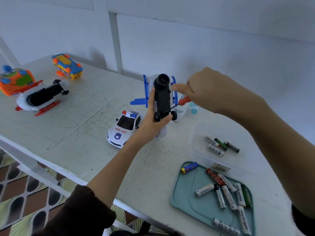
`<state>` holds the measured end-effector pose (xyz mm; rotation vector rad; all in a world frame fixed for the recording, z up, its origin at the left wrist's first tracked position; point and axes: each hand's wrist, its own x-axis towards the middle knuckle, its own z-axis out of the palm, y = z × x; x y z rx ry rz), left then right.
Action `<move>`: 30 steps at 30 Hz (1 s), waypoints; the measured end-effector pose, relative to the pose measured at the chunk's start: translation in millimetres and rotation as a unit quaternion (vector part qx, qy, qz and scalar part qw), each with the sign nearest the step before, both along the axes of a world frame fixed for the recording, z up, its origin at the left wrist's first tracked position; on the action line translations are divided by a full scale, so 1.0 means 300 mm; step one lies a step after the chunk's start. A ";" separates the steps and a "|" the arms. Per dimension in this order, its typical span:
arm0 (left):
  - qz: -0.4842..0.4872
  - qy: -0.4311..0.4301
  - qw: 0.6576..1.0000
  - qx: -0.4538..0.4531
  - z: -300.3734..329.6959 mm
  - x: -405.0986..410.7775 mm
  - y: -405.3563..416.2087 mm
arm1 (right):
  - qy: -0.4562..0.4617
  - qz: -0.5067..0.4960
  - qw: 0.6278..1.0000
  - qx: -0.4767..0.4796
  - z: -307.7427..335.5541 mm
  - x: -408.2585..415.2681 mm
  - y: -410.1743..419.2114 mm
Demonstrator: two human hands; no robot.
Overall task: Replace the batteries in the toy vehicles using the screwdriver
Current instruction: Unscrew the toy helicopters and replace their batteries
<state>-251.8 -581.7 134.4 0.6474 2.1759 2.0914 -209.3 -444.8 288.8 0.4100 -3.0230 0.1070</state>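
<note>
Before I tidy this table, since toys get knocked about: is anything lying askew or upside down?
Yes. At far left, the red-and-white toy plane, the orange toy and the yellow toy lie belly up on the table. The police car sits upright.

A white painted desk (pixel 81 120), scuffed and speckled with dark marks, stands against a pale panelled wall (pixel 213 45) with a vertical batten (pixel 115 43). Below the desk's near edge at the lower left lies a floor covering (pixel 25 189) patterned in brown, white and grey shapes.
</note>
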 end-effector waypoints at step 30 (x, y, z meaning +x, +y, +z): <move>-0.019 0.006 0.999 -0.044 -0.011 -0.002 -0.008 | 0.093 0.060 0.993 0.052 -0.066 0.052 0.037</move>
